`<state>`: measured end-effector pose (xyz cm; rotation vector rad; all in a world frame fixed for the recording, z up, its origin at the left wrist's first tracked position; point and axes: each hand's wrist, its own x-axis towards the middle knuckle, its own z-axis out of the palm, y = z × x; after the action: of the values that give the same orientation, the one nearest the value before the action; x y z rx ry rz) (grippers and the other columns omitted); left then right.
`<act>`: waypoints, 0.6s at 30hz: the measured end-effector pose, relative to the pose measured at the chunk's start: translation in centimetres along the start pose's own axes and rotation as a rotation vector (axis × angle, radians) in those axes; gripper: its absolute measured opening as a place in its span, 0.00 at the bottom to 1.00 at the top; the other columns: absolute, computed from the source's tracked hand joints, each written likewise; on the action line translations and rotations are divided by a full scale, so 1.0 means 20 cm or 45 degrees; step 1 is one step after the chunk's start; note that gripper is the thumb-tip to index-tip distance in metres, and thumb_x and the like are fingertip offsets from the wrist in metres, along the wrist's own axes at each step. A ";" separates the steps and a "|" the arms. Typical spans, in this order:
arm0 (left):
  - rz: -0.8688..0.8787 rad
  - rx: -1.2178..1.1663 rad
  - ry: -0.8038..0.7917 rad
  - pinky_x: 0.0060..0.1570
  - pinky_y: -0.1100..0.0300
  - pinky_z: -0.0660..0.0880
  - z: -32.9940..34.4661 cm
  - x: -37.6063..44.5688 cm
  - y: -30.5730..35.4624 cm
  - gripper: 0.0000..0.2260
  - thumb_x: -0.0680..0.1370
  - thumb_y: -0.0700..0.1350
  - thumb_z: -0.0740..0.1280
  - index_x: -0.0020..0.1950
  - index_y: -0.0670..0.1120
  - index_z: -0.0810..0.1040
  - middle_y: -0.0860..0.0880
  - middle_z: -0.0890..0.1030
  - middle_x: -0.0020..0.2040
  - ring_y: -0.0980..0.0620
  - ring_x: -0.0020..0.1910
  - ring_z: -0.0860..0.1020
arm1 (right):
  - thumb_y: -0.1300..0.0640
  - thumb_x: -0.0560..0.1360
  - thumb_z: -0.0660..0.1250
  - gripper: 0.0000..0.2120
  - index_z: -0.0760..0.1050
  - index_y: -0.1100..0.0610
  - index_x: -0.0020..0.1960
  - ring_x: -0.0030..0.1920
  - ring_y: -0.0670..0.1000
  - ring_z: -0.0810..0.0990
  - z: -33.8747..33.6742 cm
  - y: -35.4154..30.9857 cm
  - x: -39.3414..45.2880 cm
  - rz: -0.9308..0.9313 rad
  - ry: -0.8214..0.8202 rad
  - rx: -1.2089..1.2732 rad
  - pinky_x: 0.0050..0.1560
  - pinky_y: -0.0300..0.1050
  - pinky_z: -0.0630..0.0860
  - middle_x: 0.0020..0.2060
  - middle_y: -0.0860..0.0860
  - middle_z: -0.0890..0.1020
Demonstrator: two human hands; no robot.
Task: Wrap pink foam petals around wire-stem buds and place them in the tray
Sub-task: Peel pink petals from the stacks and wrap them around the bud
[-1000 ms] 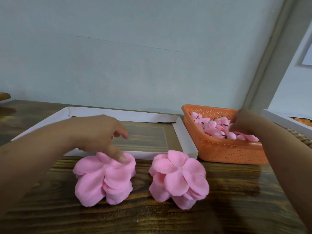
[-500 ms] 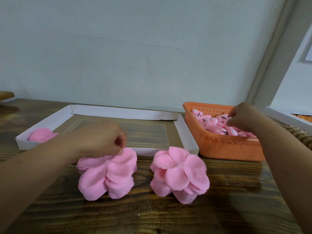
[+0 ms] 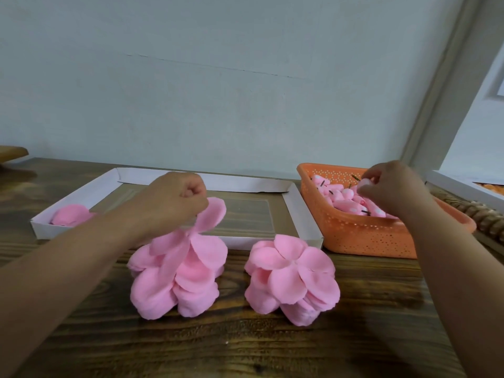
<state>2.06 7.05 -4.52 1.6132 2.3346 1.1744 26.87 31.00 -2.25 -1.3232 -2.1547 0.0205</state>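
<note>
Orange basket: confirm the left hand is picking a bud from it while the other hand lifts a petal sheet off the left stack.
Wrong on the hands. In the head view the right hand pinches a bud over the orange basket, and the left hand lifts a petal sheet off the left stack.

Pale grey-blue wall (image 3: 218,91); dark wood-grain table (image 3: 245,345); white door frame (image 3: 436,105) at right.
</note>
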 end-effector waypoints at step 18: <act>0.030 -0.297 0.149 0.34 0.59 0.68 0.14 -0.01 0.23 0.08 0.81 0.42 0.58 0.42 0.50 0.69 0.51 0.78 0.35 0.55 0.33 0.76 | 0.66 0.60 0.74 0.10 0.82 0.60 0.41 0.44 0.52 0.81 -0.10 -0.41 -0.32 -0.440 -1.024 1.743 0.48 0.40 0.77 0.39 0.57 0.83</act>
<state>6.95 9.14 -3.75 1.5348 2.1491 1.5202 23.27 21.10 -1.12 -0.0843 -2.0427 1.7540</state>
